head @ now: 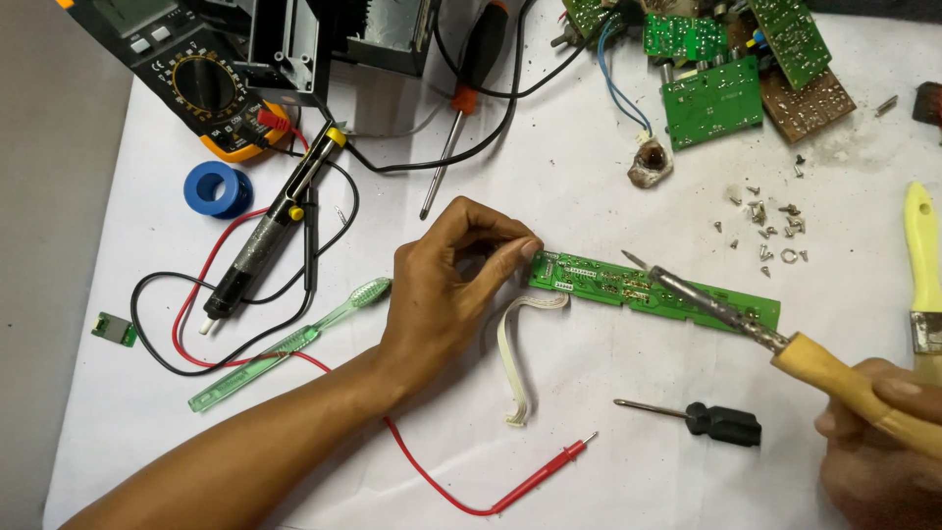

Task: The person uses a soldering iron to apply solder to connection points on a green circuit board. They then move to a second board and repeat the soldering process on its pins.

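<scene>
We see a white tabletop covered with repair tools, and in the middle lies the long green circuit board, flat, with a white ribbon cable curling near from its left end. Our left hand pinches this left end of the board with the fingertips closed on it. Our right hand, at the near right, is clenched around the yellow handle of the soldering iron; its tip hovers over the middle of the board. We judge the board light, thin, stiff and a little fragile, so it is better to hold it by the edges. A small black screwdriver lies near, and loose screws lie far right
</scene>
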